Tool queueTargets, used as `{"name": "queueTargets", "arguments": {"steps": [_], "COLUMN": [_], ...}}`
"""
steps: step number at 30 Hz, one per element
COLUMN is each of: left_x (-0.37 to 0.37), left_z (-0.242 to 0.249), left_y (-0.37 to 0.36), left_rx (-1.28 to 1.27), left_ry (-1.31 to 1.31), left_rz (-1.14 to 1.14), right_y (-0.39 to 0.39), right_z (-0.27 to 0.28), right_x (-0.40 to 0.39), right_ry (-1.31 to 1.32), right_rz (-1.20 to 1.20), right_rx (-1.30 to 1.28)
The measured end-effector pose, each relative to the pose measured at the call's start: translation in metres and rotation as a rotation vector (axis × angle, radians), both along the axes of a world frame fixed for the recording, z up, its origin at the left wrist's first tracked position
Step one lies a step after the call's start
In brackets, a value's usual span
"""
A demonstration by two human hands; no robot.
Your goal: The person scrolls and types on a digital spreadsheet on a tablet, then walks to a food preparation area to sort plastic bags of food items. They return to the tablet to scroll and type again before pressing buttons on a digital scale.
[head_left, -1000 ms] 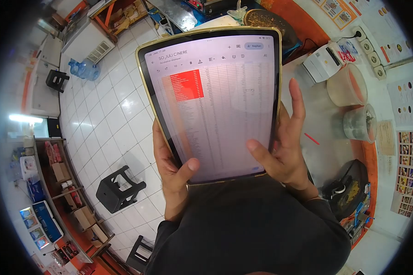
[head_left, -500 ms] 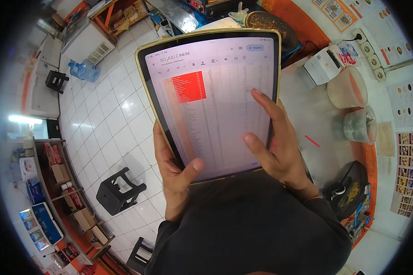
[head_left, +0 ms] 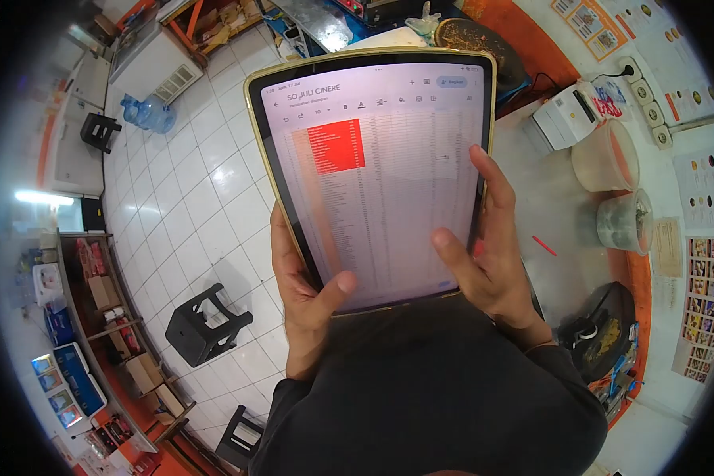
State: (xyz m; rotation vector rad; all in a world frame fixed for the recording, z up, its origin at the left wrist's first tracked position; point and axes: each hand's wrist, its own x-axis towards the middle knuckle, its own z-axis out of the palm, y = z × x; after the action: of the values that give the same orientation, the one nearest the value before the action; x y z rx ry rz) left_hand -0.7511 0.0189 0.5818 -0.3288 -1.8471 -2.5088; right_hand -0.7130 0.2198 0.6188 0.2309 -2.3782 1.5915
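Note:
A tablet [head_left: 397, 230] in a yellowish-edged case is held upright before my chest. Its screen shows a spreadsheet titled "SO JULI CINERE" with a red block of cells at upper left. My left hand [head_left: 303, 297] grips the lower left corner, thumb over the front edge and fingers behind. At the lower right, my right hand [head_left: 496, 266] holds the other side; its thumb lies over the screen and the index finger rests along the right edge. The remaining right fingers are hidden behind the tablet.
To the right is a metal counter [head_left: 523, 190] bearing a red stick [head_left: 544, 245], a white boxy device [head_left: 565, 119] and plastic tubs [head_left: 605, 156]. Black stools [head_left: 206, 324] stand on the tiled floor [head_left: 190, 230] at left, near a blue water jug [head_left: 148, 115] and shelves [head_left: 123, 333].
My right index finger has moved from over the screen to the tablet's right edge. The tablet has shifted slightly to the right in view.

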Motion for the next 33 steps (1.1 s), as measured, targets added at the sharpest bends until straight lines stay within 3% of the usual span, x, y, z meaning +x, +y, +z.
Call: {"name": "queueTargets", "arguments": {"steps": [29, 33], "left_x": [0.011, 0.015], "left_z": [0.001, 0.001], "left_y": [-0.029, -0.031], "left_rx": [0.018, 0.034], "left_ry": [0.063, 0.032], "left_rz": [-0.079, -0.017], "right_y": [-0.032, -0.038], "right_z": [0.000, 0.000], "right_x": [0.009, 0.007], "right_ry": [0.018, 0.000], "right_rz": [0.011, 0.106], "right_rx": [-0.056, -0.346]}}
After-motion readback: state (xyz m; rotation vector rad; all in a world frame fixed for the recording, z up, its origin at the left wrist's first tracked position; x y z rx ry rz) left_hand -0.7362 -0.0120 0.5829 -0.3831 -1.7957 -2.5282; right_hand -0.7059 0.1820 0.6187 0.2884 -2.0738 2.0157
